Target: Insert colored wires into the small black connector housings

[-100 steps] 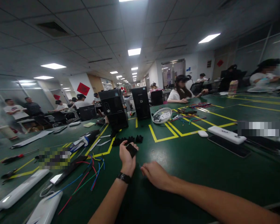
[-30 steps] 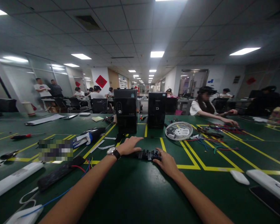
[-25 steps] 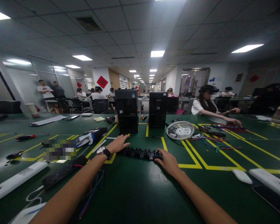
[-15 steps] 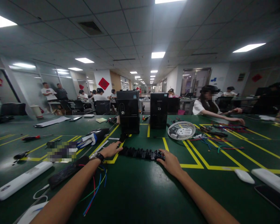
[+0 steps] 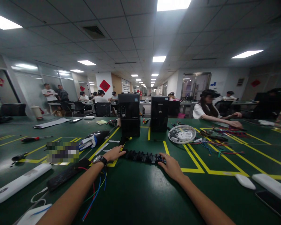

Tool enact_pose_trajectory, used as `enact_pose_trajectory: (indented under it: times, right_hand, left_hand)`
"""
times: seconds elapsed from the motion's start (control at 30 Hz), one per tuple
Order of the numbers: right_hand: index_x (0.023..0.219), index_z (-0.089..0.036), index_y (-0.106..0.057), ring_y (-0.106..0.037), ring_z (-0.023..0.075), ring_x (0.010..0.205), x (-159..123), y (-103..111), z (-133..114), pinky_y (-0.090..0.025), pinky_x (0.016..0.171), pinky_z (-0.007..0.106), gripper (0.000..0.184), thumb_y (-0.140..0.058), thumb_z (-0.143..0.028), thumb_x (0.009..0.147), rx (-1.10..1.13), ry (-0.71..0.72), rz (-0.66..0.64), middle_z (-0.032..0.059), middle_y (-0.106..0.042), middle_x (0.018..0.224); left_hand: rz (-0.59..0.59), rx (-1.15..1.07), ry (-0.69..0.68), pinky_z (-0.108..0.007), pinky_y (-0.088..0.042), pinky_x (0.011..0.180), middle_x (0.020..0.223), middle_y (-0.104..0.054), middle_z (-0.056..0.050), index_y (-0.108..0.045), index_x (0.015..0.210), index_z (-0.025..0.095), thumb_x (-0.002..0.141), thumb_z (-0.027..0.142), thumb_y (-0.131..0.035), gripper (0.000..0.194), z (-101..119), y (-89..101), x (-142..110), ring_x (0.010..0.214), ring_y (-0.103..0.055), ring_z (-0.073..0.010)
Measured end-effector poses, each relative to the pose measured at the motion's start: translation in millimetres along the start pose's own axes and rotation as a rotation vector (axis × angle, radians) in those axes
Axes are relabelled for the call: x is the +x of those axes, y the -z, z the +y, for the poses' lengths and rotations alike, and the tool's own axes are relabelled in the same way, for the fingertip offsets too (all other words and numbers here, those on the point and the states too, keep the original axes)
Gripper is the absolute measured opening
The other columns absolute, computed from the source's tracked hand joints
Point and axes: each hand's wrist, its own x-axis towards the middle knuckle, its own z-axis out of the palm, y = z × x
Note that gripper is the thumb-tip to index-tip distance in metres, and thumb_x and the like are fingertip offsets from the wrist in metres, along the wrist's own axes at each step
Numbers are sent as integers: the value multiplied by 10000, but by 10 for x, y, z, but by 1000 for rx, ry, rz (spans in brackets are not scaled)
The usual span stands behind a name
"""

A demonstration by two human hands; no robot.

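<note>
A dark ridged strip [image 5: 141, 156], looking like a row of small black pieces, lies crosswise on the green table [image 5: 140, 190]. What kind of thing it is I cannot make out. My left hand [image 5: 114, 153], with a watch [image 5: 100, 159] on its wrist, has its fingertips closed at the strip's left end. At the other end, my right hand [image 5: 170, 166] pinches the strip between thumb and fingers, where thin wire-like bits show. Beyond the strip stand two black computer cases [image 5: 130, 120].
Left of my arm are a black sleeve-like pouch [image 5: 64, 178], coloured wires [image 5: 95, 200], a white power bank-like bar [image 5: 23, 182] and a screwdriver [image 5: 36, 138]. A round white grille [image 5: 182, 134] lies to the right. A person [image 5: 207, 107] reaches over wire bundles [image 5: 227, 132] at far right.
The view has shifted slightly. My hands stay at the two ends of the strip, with hardly any movement. The person at right has moved a hand slightly.
</note>
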Motion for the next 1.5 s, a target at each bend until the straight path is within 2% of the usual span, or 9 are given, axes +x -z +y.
enact_pose_trajectory:
  times: [0.5,0.73,0.83,0.97,1.1,1.17,1.27,1.4,1.5]
  right_hand:
    - [1266,-216,-512,-588,203,987,4,13,-20,-420,862,294,455,-552,-368,839,-5,-12,-13,64,-628,1098]
    - [1297,-217,-474,-582,218,1003,-2,23,-55,-421,871,308,519,-554,-428,830,24,-41,-7,72,-605,1127]
    - [1312,-207,-448,-580,221,986,2,30,-46,-422,878,314,526,-517,-447,849,68,-43,60,85,-587,1126]
    - [1240,-181,-488,-589,211,904,-17,90,-16,-434,849,318,425,-415,-427,901,126,-65,238,75,-594,993]
    - [1139,-181,-539,-590,203,841,-195,210,-58,-449,786,302,369,-336,-408,930,186,-77,348,72,-596,927]
    - [1122,-196,-547,-591,198,806,-373,265,-125,-458,747,296,356,-327,-404,935,205,-71,318,66,-600,911]
    - [1136,-234,-536,-593,190,791,-720,333,-260,-467,736,295,305,-356,-373,934,214,-2,202,53,-607,913]
    - [1166,-293,-503,-599,182,794,-1155,397,-443,-472,720,292,267,-388,-330,927,197,145,6,44,-613,920]
    - [1163,-280,-483,-612,158,757,-1338,361,-554,-458,656,257,257,-419,-291,914,161,299,-92,42,-624,901]
  left_hand:
    - [42,-86,29,-351,-356,975,1282,-550,-146,-478,1249,150,814,618,-390,644,-113,-43,81,1153,-528,-281]
    - [67,-149,77,-332,-398,907,1228,-578,-135,-466,1264,143,826,626,-340,663,-110,-60,56,1070,-569,-265]
    - [69,-181,103,-328,-429,839,1176,-599,-127,-461,1267,147,828,631,-319,669,-107,-65,49,1007,-588,-260]
    - [77,-221,135,-317,-444,770,1097,-625,-117,-467,1251,149,842,626,-281,656,-113,-92,66,948,-602,-250]
    - [88,-249,143,-308,-443,751,1123,-613,-120,-493,1217,154,838,627,-282,642,-109,-117,88,953,-600,-250]
    - [94,-261,139,-305,-442,747,1129,-613,-123,-511,1198,152,829,638,-292,648,-95,-125,97,957,-599,-255]
    - [94,-282,136,-301,-448,709,1095,-627,-128,-523,1177,141,817,651,-305,661,-64,-143,114,910,-611,-255]
    - [79,-329,142,-286,-460,617,1039,-632,-124,-516,1171,137,809,655,-331,659,18,-207,138,784,-623,-225]
    - [77,-368,157,-276,-468,592,965,-638,-116,-517,1157,115,810,638,-362,647,142,-284,155,681,-620,-192]
